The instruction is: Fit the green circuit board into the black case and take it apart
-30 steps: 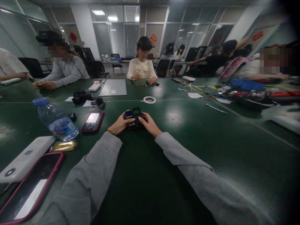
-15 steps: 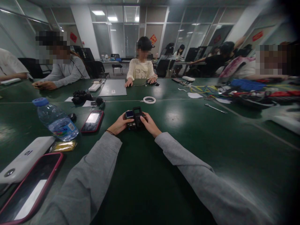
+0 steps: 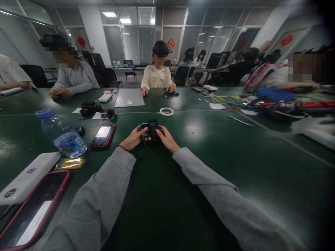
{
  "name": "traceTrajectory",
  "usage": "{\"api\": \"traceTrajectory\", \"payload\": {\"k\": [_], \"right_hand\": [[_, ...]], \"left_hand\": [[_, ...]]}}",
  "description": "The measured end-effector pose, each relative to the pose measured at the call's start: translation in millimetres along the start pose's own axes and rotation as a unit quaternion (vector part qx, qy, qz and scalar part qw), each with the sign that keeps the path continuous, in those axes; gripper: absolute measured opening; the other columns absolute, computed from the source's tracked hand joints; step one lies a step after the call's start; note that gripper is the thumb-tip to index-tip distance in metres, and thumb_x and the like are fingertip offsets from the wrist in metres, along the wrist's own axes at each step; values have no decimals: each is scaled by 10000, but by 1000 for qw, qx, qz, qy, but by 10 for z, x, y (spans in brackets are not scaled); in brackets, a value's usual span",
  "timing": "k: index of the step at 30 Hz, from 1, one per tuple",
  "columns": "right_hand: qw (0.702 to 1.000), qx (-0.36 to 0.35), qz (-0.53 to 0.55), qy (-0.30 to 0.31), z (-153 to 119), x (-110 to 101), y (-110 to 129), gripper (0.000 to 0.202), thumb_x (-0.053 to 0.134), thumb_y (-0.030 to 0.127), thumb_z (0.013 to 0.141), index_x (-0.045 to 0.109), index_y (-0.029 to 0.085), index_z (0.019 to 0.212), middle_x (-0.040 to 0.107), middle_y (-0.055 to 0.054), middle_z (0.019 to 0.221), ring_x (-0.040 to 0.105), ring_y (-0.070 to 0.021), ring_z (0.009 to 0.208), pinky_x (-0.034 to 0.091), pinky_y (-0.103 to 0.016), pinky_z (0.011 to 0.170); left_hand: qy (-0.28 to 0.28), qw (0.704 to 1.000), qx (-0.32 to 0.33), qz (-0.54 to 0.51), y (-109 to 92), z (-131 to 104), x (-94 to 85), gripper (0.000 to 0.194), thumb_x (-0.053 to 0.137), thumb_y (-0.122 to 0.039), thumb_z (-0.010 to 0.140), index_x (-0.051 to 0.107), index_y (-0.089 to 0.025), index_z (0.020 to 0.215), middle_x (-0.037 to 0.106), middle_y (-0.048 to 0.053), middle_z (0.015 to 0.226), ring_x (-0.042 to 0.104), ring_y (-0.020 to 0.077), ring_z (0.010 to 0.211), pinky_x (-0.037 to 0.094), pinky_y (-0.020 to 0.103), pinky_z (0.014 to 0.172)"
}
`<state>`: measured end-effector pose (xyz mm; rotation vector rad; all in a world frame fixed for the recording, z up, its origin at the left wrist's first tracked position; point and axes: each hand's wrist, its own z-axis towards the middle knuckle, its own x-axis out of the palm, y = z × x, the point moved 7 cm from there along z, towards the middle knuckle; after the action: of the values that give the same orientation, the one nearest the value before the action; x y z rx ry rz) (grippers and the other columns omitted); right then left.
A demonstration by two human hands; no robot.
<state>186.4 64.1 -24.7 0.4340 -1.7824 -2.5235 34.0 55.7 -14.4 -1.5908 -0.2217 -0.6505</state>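
Observation:
My left hand (image 3: 133, 137) is closed round a small dark device (image 3: 146, 135) with a screen and parts showing below it; the thumb lies over the screen. Beside it, my right hand (image 3: 167, 137) grips a black frame-like case (image 3: 154, 129), thumb on its front. Device and case are side by side, close together or touching, above the green table (image 3: 162, 195). A white ring (image 3: 166, 111) lies beyond them. To the left rests a phone with a red edge (image 3: 103, 135).
At the left are a water bottle (image 3: 64, 134), a yellow packet (image 3: 70, 162), a white device (image 3: 28, 177) and a larger phone (image 3: 34, 205). A wrench (image 3: 240, 121) and tangled cables (image 3: 235, 99) lie at the right. People sit round the table.
My left thumb has moved up over the device's screen. Across the table, the grey panel has shifted right, and the hands of the person at the left have moved right.

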Motion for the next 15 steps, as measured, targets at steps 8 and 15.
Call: {"api": "traceTrajectory", "payload": {"k": [8,15], "right_hand": [[1000,1,-14,0,-17,12,43,480,477,520,896,465,206,1259,565,-69,1125,545,-199,1049,454,-379,931],[995,-15,-17,-96,-45,-159,92,524,460,487,900,383,212,1339,549,-86,1119,545,-213,1039,459,-402,928]], "left_hand": [[4,1000,-13,-5,-24,-43,41,373,695,-232,750,595,-141,1098,673,97,1020,638,204,954,464,373,909],[17,1000,-17,-6,-16,-35,23,384,690,-273,757,574,-153,1103,660,122,1081,645,227,968,481,399,880]]}}
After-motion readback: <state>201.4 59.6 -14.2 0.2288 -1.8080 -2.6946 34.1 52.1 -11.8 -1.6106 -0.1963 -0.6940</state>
